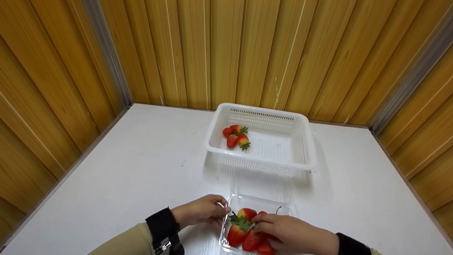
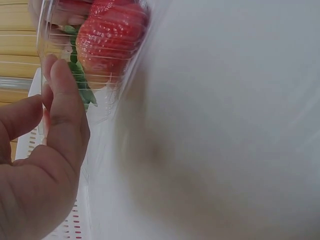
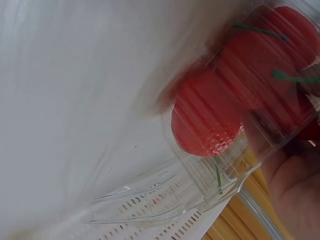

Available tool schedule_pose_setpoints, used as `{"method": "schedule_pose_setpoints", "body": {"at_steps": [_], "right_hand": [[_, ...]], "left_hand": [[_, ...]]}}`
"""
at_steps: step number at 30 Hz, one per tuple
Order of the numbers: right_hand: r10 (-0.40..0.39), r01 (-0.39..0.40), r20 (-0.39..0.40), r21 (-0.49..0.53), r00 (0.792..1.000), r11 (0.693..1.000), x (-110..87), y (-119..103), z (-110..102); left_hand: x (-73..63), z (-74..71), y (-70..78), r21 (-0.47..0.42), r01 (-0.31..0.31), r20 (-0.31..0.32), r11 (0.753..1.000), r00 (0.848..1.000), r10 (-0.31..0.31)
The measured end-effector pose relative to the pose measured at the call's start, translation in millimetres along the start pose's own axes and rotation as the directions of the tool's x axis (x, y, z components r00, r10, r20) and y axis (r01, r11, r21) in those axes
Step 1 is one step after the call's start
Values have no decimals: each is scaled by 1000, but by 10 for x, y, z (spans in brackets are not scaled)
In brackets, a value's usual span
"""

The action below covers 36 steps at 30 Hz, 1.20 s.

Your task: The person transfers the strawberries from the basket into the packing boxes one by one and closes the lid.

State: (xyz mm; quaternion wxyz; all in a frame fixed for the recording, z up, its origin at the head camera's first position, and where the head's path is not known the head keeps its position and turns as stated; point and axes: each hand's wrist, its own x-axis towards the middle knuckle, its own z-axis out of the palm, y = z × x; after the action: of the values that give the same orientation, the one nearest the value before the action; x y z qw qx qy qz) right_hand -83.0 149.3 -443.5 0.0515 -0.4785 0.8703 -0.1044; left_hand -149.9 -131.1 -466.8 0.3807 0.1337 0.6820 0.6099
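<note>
A clear plastic clamshell box (image 1: 223,235) lies at the table's near edge with its lid folded back. Inside are several large strawberries (image 1: 236,234) with green leaves, and thin green stems (image 3: 260,31) show through the wall. At the left rim, my left hand (image 1: 203,210) pinches the box edge between thumb and fingers, as the left wrist view also shows. My right hand (image 1: 293,232) reaches into the box from the right, fingers curled over a red strawberry (image 1: 269,236) that they largely cover. The thumb is mostly hidden in the head view.
Behind the box stands a white perforated basket (image 1: 260,158), with several small strawberries (image 1: 232,140) in its left corner. The clear lid (image 1: 260,184) reaches toward the basket's front. Wood-patterned panels (image 1: 226,53) enclose the white table (image 1: 148,156) on the back and sides.
</note>
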Motion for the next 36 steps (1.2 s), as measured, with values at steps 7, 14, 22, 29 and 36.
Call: {"method": "schedule_pose_setpoints", "body": {"at_steps": [7, 14, 22, 29, 36], "right_hand": [[-6, 6, -6, 11, 1000, 1000, -6, 7, 17], [57, -60, 57, 62, 997, 996, -7, -10, -35], [94, -102, 91, 92, 991, 991, -3, -31, -110], [143, -160, 133, 127, 981, 979, 5, -30, -133], [23, -22, -27, 8, 999, 1000, -20, -23, -197]], "left_hand": [[-15, 2, -1, 9, 10, -19, 1000, 1000, -10], [-19, 1, 12, 9, 23, -22, 1000, 1000, -23], [-9, -8, 51, 43, 29, -33, 999, 999, -27], [-34, -14, 66, 53, 30, -34, 998, 999, -28], [-71, -92, 119, 124, 34, -38, 992, 999, -29]]}}
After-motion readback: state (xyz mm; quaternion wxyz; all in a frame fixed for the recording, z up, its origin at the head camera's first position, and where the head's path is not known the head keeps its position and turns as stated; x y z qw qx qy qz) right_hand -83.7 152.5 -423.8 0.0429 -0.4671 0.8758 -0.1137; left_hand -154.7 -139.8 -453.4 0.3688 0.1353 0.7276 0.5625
